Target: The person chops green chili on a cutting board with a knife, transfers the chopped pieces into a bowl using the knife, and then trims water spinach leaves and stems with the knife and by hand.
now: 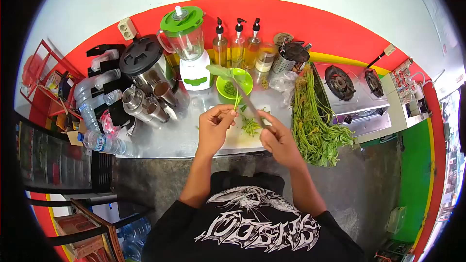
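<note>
Between the fingertips of my left hand (215,125) is a green stem with a broad leaf (222,72) at its top, held upright. My right hand (280,140) is wrapped round a knife (249,103), its blade slanting up and left close to the stem. Whether the blade touches the stem I cannot tell. Just beyond the hands, a lime-green bowl (246,83) holds chopped green pieces (229,88). Cut stems and leaves (250,126) lie on the worktop between my hands. To the right, a large bunch of leafy greens (310,121) hangs over the front edge.
The metal worktop (189,138) carries a blender (194,70), pump bottles (238,48) and a metal utensil holder (283,63) along the back. Steel jugs (141,104) and plastic bottles (99,141) crowd the left. A gas stove (357,90) stands at the right.
</note>
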Demonstrator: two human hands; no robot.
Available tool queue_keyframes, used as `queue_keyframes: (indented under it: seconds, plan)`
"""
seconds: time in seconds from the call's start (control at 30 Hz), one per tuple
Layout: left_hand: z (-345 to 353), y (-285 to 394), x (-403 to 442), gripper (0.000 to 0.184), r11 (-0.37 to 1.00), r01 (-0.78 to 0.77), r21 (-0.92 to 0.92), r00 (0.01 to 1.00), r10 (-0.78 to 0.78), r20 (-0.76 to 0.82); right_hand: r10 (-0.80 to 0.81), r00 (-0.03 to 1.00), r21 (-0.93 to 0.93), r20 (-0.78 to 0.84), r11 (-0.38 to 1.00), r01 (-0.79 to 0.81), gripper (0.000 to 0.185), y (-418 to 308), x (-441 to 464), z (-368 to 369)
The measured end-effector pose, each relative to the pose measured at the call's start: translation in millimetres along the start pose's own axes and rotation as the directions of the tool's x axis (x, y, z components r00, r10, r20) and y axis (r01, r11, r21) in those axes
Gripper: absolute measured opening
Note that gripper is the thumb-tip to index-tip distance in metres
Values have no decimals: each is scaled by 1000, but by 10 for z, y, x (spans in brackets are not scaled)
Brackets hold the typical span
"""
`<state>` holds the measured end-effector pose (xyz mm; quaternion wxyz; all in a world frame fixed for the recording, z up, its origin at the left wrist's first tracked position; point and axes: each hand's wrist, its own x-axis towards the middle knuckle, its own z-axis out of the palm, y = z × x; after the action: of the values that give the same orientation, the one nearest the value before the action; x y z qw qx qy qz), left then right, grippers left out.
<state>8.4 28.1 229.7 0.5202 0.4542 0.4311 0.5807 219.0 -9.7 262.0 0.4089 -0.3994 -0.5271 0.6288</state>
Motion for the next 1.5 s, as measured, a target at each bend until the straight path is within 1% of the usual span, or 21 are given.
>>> queue_keyframes:
  seconds: [0.03, 0.13, 0.37, 0.43, 0.53, 0.67, 0.73, 0.77, 0.83, 0.97, 1.03, 1.07, 1.1, 1.17, 1.2, 1.23, 1.3, 1.37, 1.43, 1.47, 1.5]
  plan:
    - [38, 7, -23, 15, 1000, -10, 0, 1000, 10, 12, -3, 1000, -1, -4, 1000, 3, 54, -9, 3, 55]
    - [78, -27, -78, 11, 998, -61, 14, 996, 60, 64, -81, 996, -236, 28, 968, 85, 62, 3, 22, 178]
    - [143, -18, -146, 9, 992, -125, 27, 990, 123, 63, -170, 982, -221, -81, 964, 148, 66, -8, 14, 398]
    - [114, -18, -156, 16, 977, -167, 132, 983, 154, 99, -159, 983, -230, -88, 964, 135, 68, 55, 19, 382]
    - [204, 81, -198, 8, 983, -171, 67, 984, 167, 69, -204, 973, -245, -103, 954, 174, 65, 157, 21, 353]
    - [118, -14, -208, 7, 981, -174, 87, 982, 166, 94, -211, 971, -308, -113, 937, 167, 60, 171, -16, 358]
    - [25, -71, -220, 5, 959, -89, 267, 986, 47, 159, -248, 960, -340, -131, 921, 191, 55, 204, -31, 360]
    - [55, -104, -242, 5, 960, -89, 266, 986, 48, 159, -248, 960, -341, -130, 920, 191, 55, 209, -38, 368]
    - [198, -74, -292, 4, 999, -33, 16, 998, 33, 47, -297, 941, -320, -161, 918, 235, 55, 217, -51, 381]
    - [244, -51, -338, 7, 996, 17, 90, 1000, -16, -8, -265, 950, -339, -168, 920, 196, 54, 288, -72, 305]
    - [180, -45, -323, 12, 979, -114, 167, 986, 92, 137, -297, 929, -337, -221, 917, 213, 50, 343, -74, 299]
    - [147, -152, -303, 13, 933, -234, 273, 969, 203, 139, -296, 929, -337, -221, 917, 212, 50, 349, -77, 296]
    - [151, -134, -324, 13, 933, -233, 274, 970, 201, 138, -306, 924, -358, -227, 909, 213, 48, 352, -77, 292]
    - [173, -81, -375, 13, 983, 57, 176, 996, -69, 61, -315, 921, -377, -230, 901, 214, 46, 373, -65, 289]
    - [206, -96, -346, 14, 996, -66, 65, 996, 62, 67, -301, 924, -357, -235, 911, 206, 45, 398, -50, 284]
    - [189, -90, -340, 14, 996, -66, 66, 996, 62, 64, -288, 927, -337, -241, 920, 199, 44, 429, -31, 280]
    - [153, -80, -338, 17, 978, 37, 207, 994, -56, 90, -280, 922, -316, -266, 929, 191, 44, 528, 25, 283]
    - [165, -94, -319, 18, 972, 11, 233, 998, -25, 57, -272, 918, -296, -290, 937, 184, 44, 583, 60, 320]
    - [132, -114, -292, 18, 965, 78, 252, 992, -101, 81, -308, 871, -383, -382, 911, 154, 42, 548, 100, 386]
    - [131, -114, -303, 17, 977, 9, 212, 996, -28, 87, -306, 873, -383, -381, 911, 152, 42, 543, 163, 330]
    - [116, -124, -309, 17, 977, 15, 212, 996, -34, 86, -367, 804, -410, -468, 896, 171, 42, 550, 262, 210]
